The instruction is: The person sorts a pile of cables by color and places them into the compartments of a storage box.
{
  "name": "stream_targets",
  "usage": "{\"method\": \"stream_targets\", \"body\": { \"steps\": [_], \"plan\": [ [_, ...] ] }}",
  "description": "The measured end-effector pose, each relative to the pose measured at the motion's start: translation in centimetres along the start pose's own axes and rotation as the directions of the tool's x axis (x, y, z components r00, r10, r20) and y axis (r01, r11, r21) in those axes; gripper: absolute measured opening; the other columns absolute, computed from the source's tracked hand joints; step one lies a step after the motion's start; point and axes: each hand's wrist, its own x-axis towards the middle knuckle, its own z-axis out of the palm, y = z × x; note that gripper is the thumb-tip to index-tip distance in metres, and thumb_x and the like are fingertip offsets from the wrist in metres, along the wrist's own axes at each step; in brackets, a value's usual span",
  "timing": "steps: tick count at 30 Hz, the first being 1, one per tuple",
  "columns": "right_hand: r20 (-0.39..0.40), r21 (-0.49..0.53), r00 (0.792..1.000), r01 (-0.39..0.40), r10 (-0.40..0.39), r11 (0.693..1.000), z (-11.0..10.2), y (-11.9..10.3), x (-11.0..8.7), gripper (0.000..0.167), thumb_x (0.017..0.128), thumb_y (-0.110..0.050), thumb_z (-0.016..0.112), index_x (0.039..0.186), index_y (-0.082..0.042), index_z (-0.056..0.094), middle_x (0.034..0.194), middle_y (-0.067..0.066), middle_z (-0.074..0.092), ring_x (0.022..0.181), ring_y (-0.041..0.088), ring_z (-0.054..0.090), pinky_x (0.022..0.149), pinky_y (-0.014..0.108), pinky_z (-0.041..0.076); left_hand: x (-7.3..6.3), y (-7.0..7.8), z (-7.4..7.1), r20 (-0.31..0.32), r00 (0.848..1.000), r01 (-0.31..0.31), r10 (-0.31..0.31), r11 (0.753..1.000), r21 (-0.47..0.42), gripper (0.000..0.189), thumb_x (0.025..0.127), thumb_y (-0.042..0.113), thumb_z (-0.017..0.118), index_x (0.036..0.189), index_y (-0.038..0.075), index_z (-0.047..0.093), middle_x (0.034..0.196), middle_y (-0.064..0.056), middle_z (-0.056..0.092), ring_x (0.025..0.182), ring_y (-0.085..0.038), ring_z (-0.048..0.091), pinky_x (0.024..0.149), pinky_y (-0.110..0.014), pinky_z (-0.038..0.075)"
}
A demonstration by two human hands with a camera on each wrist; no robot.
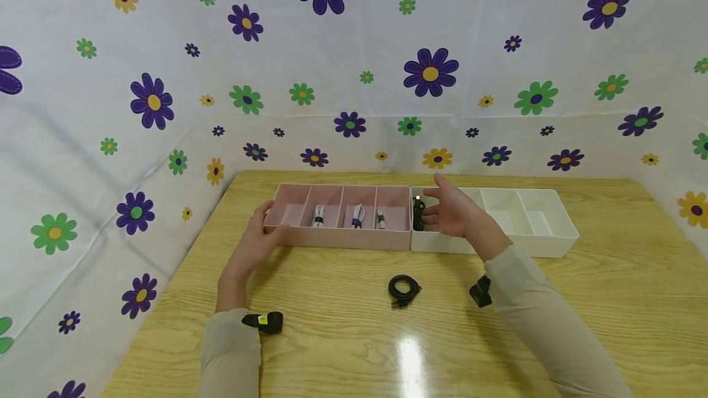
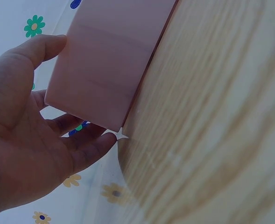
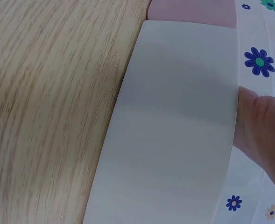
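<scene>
In the head view, a pink divided box (image 1: 343,238) stands end to end with a white divided box (image 1: 498,244). My left hand (image 1: 255,244) holds the pink box's left end, thumb at the front rim and fingers around the end wall; the left wrist view shows this hand (image 2: 39,121) at the corner. My right hand (image 1: 450,210) reaches over the white box's left part, fingers extended beside a bundled black cable (image 1: 418,214) in the first compartment. The right wrist view shows only part of this hand (image 3: 263,126) behind the front wall.
Bundled white cables lie in the pink box: one cable (image 1: 318,216), another cable (image 1: 357,216) and a third cable (image 1: 380,220). A coiled black cable (image 1: 404,290) rests on the wooden table (image 1: 332,312) before the boxes. A flowered cloth (image 1: 376,29) hangs behind.
</scene>
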Motion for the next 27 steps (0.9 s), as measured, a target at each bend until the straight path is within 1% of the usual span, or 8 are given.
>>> {"method": "stream_targets", "body": {
  "steps": [2, 5, 8, 10, 12, 15, 22, 27],
  "plan": [
    [0.004, 0.011, 1.000, 0.005, -0.005, 1.000, -0.1, 0.0, 0.0, 0.077, 0.102, -0.061, 0.015, 0.160, -0.015, -0.006, 0.162, 0.027, -0.010, 0.149, 0.045, -0.002, 0.120, 0.053, 0.010, 0.0, 0.0, 0.0, 0.001, 1.000, 0.001, -0.001, 1.000, 0.000, 0.078, 0.102, 0.028, 0.055, 0.159, 0.009, 0.007, 0.159, -0.026, 0.017, 0.137, -0.043, 0.034, 0.113, -0.059, 0.029],
    [0.011, 0.027, 1.000, 0.011, -0.012, 1.000, -0.1, 0.0, -0.1, 0.076, 0.103, -0.060, 0.015, 0.160, -0.014, -0.007, 0.162, 0.027, -0.011, 0.149, 0.045, -0.003, 0.120, 0.052, 0.009, -0.5, 1.2, -0.1, 0.011, 1.000, 0.017, -0.016, 1.000, -0.006, 0.077, 0.102, 0.025, 0.055, 0.158, 0.006, 0.006, 0.159, -0.028, 0.016, 0.137, -0.045, 0.033, 0.113, -0.059, 0.029],
    [0.015, 0.032, 1.000, 0.019, -0.020, 0.999, -0.3, 0.0, -0.3, 0.075, 0.103, -0.059, 0.015, 0.160, -0.014, -0.007, 0.162, 0.026, -0.011, 0.149, 0.045, -0.003, 0.120, 0.051, 0.011, -0.6, 1.4, -0.2, 0.017, 1.000, 0.021, -0.021, 1.000, -0.012, 0.077, 0.102, 0.025, 0.054, 0.158, 0.005, 0.005, 0.159, -0.029, 0.015, 0.137, -0.045, 0.033, 0.113, -0.060, 0.028],
    [0.017, 0.031, 1.000, 0.023, -0.023, 0.999, -0.4, 0.0, -0.3, 0.075, 0.104, -0.058, 0.015, 0.160, -0.013, -0.007, 0.163, 0.026, -0.010, 0.149, 0.045, -0.002, 0.120, 0.052, 0.012, -0.4, 1.1, -0.1, 0.015, 1.000, 0.016, -0.016, 1.000, -0.009, 0.078, 0.102, 0.027, 0.054, 0.159, 0.006, 0.005, 0.159, -0.028, 0.015, 0.137, -0.045, 0.033, 0.113, -0.059, 0.029],
    [0.020, 0.028, 0.999, 0.028, -0.029, 0.999, -0.4, 0.0, -0.4, 0.076, 0.104, -0.059, 0.015, 0.160, -0.013, -0.007, 0.163, 0.026, -0.009, 0.149, 0.045, -0.001, 0.120, 0.052, 0.013, 0.0, 0.3, 0.0, 0.010, 1.000, 0.004, -0.004, 1.000, -0.005, 0.079, 0.102, 0.030, 0.055, 0.159, 0.008, 0.005, 0.159, -0.027, 0.016, 0.137, -0.044, 0.034, 0.113, -0.059, 0.029],
    [0.025, 0.032, 0.999, 0.034, -0.034, 0.999, -0.5, 0.0, -0.5, 0.076, 0.104, -0.059, 0.016, 0.160, -0.013, -0.006, 0.163, 0.026, -0.009, 0.149, 0.045, 0.000, 0.119, 0.053, 0.014, 0.1, -0.1, 0.1, 0.004, 1.000, -0.002, 0.002, 1.000, 0.006, 0.079, 0.102, 0.030, 0.055, 0.159, 0.008, 0.005, 0.159, -0.026, 0.017, 0.137, -0.044, 0.034, 0.113, -0.059, 0.030],
    [0.044, 0.015, 0.998, 0.052, -0.053, 0.999, -0.6, -0.1, -0.9, 0.075, 0.104, -0.057, 0.017, 0.160, -0.012, -0.007, 0.163, 0.025, -0.008, 0.149, 0.046, 0.000, 0.118, 0.055, 0.016, 0.1, -0.1, 0.2, -0.005, 1.000, 0.006, -0.006, 1.000, 0.009, 0.077, 0.101, 0.031, 0.056, 0.159, 0.010, 0.009, 0.159, -0.023, 0.020, 0.137, -0.042, 0.034, 0.113, -0.058, 0.030],
    [0.067, 0.009, 0.995, 0.080, -0.080, 0.997, -0.7, -0.2, -1.1, 0.075, 0.104, -0.057, 0.015, 0.159, -0.011, -0.008, 0.163, 0.025, -0.008, 0.149, 0.047, -0.001, 0.118, 0.057, 0.015, -0.1, 0.1, 0.2, -0.005, 1.000, 0.007, -0.007, 1.000, 0.012, 0.077, 0.101, 0.031, 0.055, 0.159, 0.010, 0.008, 0.159, -0.024, 0.019, 0.137, -0.043, 0.034, 0.113, -0.058, 0.029]
  ]
}}
